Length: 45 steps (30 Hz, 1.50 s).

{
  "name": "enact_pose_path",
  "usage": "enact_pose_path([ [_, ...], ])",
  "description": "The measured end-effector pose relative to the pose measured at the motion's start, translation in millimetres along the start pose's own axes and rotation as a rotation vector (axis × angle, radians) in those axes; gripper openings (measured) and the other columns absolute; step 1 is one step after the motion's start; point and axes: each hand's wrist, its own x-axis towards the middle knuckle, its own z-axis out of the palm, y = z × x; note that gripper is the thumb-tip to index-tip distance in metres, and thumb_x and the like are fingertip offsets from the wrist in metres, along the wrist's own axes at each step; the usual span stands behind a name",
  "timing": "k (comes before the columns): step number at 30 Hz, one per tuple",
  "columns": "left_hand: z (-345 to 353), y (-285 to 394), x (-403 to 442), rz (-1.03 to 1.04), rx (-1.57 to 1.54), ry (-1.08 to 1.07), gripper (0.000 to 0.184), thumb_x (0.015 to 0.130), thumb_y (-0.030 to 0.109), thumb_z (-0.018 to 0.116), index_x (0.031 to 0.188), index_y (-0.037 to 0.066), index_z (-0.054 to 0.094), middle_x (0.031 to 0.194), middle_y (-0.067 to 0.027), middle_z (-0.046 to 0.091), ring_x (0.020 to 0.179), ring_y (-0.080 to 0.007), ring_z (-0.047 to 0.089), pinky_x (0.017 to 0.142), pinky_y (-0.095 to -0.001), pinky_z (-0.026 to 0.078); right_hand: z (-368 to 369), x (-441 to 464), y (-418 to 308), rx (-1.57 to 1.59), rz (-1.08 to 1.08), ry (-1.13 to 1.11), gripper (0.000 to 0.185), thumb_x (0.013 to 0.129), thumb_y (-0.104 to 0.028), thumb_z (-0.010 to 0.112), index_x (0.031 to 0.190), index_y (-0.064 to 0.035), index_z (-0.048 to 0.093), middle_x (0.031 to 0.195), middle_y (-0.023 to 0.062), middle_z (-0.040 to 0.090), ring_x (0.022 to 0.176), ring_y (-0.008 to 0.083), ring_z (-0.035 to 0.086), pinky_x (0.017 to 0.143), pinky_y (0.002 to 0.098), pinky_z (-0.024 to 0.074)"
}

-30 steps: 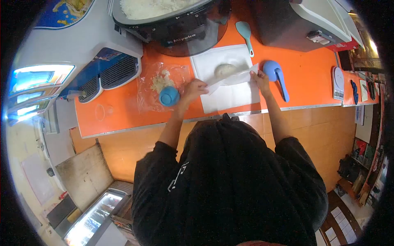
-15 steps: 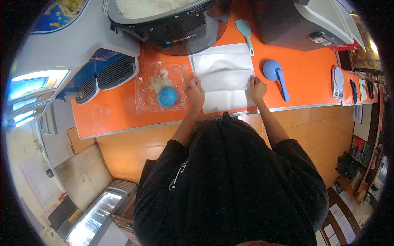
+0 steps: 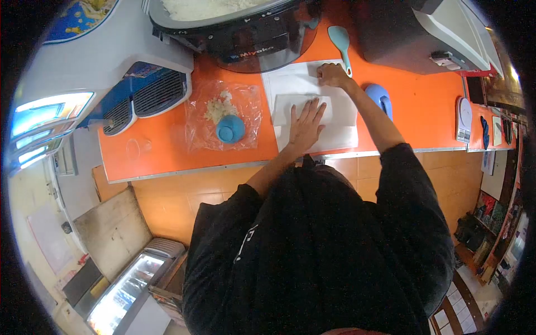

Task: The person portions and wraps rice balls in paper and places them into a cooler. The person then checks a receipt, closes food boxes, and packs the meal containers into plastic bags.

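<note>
White paper (image 3: 285,80) lies on the orange table, with a folded flap (image 3: 341,111) across its middle. My left hand (image 3: 304,128) rests flat on that flap, fingers spread. Curled closed, my right hand (image 3: 333,75) is on the upper right part of the paper, beside the handle of a pale green rice paddle (image 3: 339,38); what its fingers grip, if anything, is hidden. A blue ladle (image 3: 379,94) is partly covered by my right forearm. Left of the paper, a blue cup (image 3: 230,129) and some cooked rice (image 3: 218,109) sit on a clear plastic bag (image 3: 200,131).
A large black rice cooker (image 3: 257,47) full of white rice stands behind the paper. A white dispenser (image 3: 162,61) is at left, a dark appliance (image 3: 402,42) at back right. On the right lies a small white scale (image 3: 463,118). The table's metal edge (image 3: 223,168) runs before me.
My left hand has moved from the paper's left edge onto its middle and flattened. My right hand has moved up and left to the upper paper. The flap has come down and shifted right.
</note>
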Motion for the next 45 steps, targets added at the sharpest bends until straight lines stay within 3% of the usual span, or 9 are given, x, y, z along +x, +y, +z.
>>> enact_pose_path([
  [4, -2, -3, 2, -0.005, -0.064, 0.002, 0.057, 0.071, 0.031, 0.059, 0.120, 0.013, 0.039, 0.126, -0.0072, 0.034, 0.117, -0.0200, 0.030, 0.093, -0.0526, 0.019, -3, -62, -20, -0.135, -0.378, 0.247, 0.011, 0.065, -0.019, 0.056, 0.071, -0.0107, 0.055, 0.083, 0.0054, 0.051, 0.083, 0.0218, 0.052, 0.070, 0.0348, 0.0380],
  [14, -12, -28, 30, 0.002, 0.066, 0.293, 0.029, 0.067, 0.011, 0.052, 0.096, 0.013, 0.054, 0.108, -0.0047, 0.047, 0.100, -0.0174, 0.044, 0.081, -0.0431, 0.027, 46, -121, -23, -0.212, -0.344, 0.481, 0.025, 0.068, -0.011, 0.049, 0.092, -0.0058, 0.053, 0.092, 0.0070, 0.050, 0.088, 0.0211, 0.048, 0.076, 0.0326, 0.0378],
  [26, -3, -114, -4, 0.480, -0.234, 0.029, 0.026, 0.068, 0.014, 0.056, 0.093, 0.007, 0.055, 0.090, -0.0059, 0.056, 0.089, -0.0235, 0.051, 0.083, -0.0391, 0.034, 85, -142, 4, 0.178, -0.233, 0.365, 0.031, 0.068, -0.012, 0.060, 0.098, -0.0047, 0.052, 0.101, 0.0099, 0.052, 0.095, 0.0250, 0.050, 0.078, 0.0367, 0.0414],
  [28, 8, -114, 25, 0.208, -0.087, -0.447, 0.026, 0.067, 0.016, 0.060, 0.091, 0.005, 0.057, 0.094, -0.0095, 0.057, 0.089, -0.0267, 0.053, 0.081, -0.0376, 0.038, 76, -117, 10, 0.277, -0.110, 0.199, 0.034, 0.066, -0.011, 0.062, 0.098, -0.0056, 0.051, 0.097, 0.0104, 0.054, 0.091, 0.0260, 0.052, 0.077, 0.0374, 0.0420],
  [30, 17, -104, 49, 0.034, -0.255, -0.465, 0.022, 0.064, 0.016, 0.063, 0.082, 0.004, 0.061, 0.094, -0.0119, 0.057, 0.083, -0.0301, 0.056, 0.074, -0.0370, 0.043, 58, -97, -3, 0.477, 0.399, 0.069, 0.029, 0.064, -0.016, 0.064, 0.090, -0.0099, 0.053, 0.087, 0.0093, 0.054, 0.087, 0.0265, 0.052, 0.075, 0.0389, 0.0420],
  [34, 6, -90, 86, -0.195, 0.010, -0.398, 0.017, 0.063, 0.012, 0.064, 0.076, 0.003, 0.059, 0.088, -0.0113, 0.059, 0.075, -0.0311, 0.058, 0.067, -0.0389, 0.046, 48, -84, -29, -0.203, 0.430, 0.588, 0.029, 0.059, -0.015, 0.065, 0.083, -0.0086, 0.052, 0.079, 0.0091, 0.052, 0.078, 0.0272, 0.053, 0.068, 0.0394, 0.0418],
  [36, 1, -85, 80, -0.121, 0.084, -0.478, 0.018, 0.064, 0.013, 0.064, 0.076, 0.002, 0.057, 0.086, -0.0105, 0.059, 0.074, -0.0309, 0.058, 0.067, -0.0388, 0.046, 61, -88, -19, -0.017, 0.273, 0.335, 0.024, 0.058, -0.012, 0.063, 0.078, -0.0067, 0.050, 0.079, 0.0103, 0.052, 0.077, 0.0272, 0.052, 0.063, 0.0392, 0.0407],
  [42, 25, -69, 18, -0.004, -0.026, -0.024, 0.019, 0.067, 0.017, 0.063, 0.075, 0.002, 0.056, 0.075, -0.0098, 0.057, 0.072, -0.0275, 0.059, 0.062, -0.0351, 0.047, 106, -129, -69, 0.198, 0.235, 0.805, 0.020, 0.064, -0.006, 0.054, 0.083, -0.0023, 0.051, 0.083, 0.0109, 0.048, 0.078, 0.0267, 0.048, 0.065, 0.0364, 0.0389],
  [45, 31, -50, 18, -0.231, -0.551, 0.192, 0.016, 0.070, 0.015, 0.060, 0.072, 0.000, 0.055, 0.070, -0.0103, 0.056, 0.068, -0.0278, 0.058, 0.060, -0.0360, 0.046, 107, -131, -69, 0.173, 0.225, 0.848, 0.026, 0.065, -0.006, 0.053, 0.090, 0.0012, 0.051, 0.089, 0.0122, 0.046, 0.082, 0.0268, 0.046, 0.068, 0.0352, 0.0381],
])
